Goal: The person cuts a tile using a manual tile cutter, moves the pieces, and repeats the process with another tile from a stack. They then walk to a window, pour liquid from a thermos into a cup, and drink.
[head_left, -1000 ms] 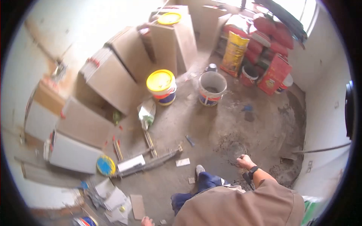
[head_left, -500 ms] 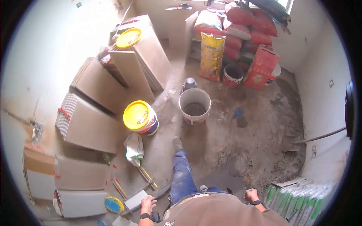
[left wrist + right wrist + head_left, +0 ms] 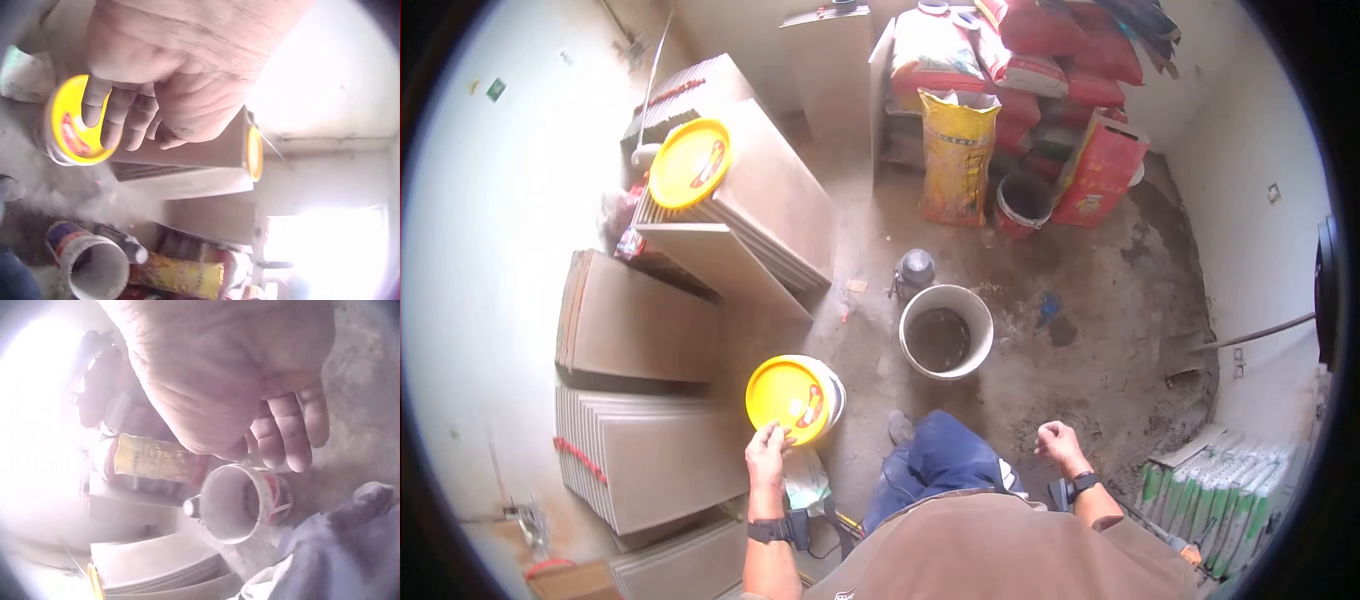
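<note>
My left hand (image 3: 766, 462) hangs loosely with nothing in it, overlapping the near edge of a yellow-lidded bucket (image 3: 785, 393) in the head view. Its fingers (image 3: 114, 122) are relaxed and a little bent in the left wrist view. Out to the right, my right hand (image 3: 1059, 446) is empty too, its fingers (image 3: 289, 434) loosely bent. Ahead of my legs stands a white open bucket (image 3: 975, 316) with grey stuff low inside. A grey, rounded tool (image 3: 916, 267) sits on the floor just behind it.
Stacked tiles (image 3: 670, 460) lean along the left wall, with another yellow lid (image 3: 690, 163) on a farther stack. At the back are a yellow sack (image 3: 956, 160), piled red sacks (image 3: 1050, 45) and a dark bucket (image 3: 1022, 205). Green-and-white packs (image 3: 1215, 500) stand at the right.
I have walked forward, so both buckets are nearer. My left hand has come up from low in view to beside the yellow lid. My right hand has swung back, then forward, staying empty.
</note>
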Action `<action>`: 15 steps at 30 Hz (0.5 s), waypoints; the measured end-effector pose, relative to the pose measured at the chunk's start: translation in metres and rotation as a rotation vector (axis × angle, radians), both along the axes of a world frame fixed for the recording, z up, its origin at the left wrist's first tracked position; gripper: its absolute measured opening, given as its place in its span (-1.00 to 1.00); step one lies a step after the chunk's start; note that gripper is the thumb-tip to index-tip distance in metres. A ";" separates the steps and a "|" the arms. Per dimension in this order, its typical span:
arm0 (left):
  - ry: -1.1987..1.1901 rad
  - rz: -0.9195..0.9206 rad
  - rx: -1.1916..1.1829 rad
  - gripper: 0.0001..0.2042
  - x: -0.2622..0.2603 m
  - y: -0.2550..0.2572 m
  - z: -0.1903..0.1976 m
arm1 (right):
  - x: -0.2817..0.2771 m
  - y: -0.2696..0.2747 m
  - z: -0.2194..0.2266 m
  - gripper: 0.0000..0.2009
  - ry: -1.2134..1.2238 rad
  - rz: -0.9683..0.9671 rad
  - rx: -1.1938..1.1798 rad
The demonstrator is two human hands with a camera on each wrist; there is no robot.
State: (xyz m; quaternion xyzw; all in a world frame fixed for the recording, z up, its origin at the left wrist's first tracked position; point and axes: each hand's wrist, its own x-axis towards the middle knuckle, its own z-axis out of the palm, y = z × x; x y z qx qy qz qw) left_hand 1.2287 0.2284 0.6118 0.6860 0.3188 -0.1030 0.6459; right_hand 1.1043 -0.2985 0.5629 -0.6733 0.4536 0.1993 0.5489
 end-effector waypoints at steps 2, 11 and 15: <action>-0.046 -0.049 -0.056 -0.65 0.050 -0.017 0.024 | 0.015 -0.004 -0.012 -0.80 -0.028 0.013 -0.030; -0.011 -0.462 0.157 -0.67 0.171 -0.032 0.028 | 0.074 0.008 -0.063 -0.89 0.310 -0.185 -0.039; -0.014 -0.473 0.258 -0.69 0.207 -0.011 0.043 | 0.162 0.030 -0.062 -0.89 0.288 -0.051 0.006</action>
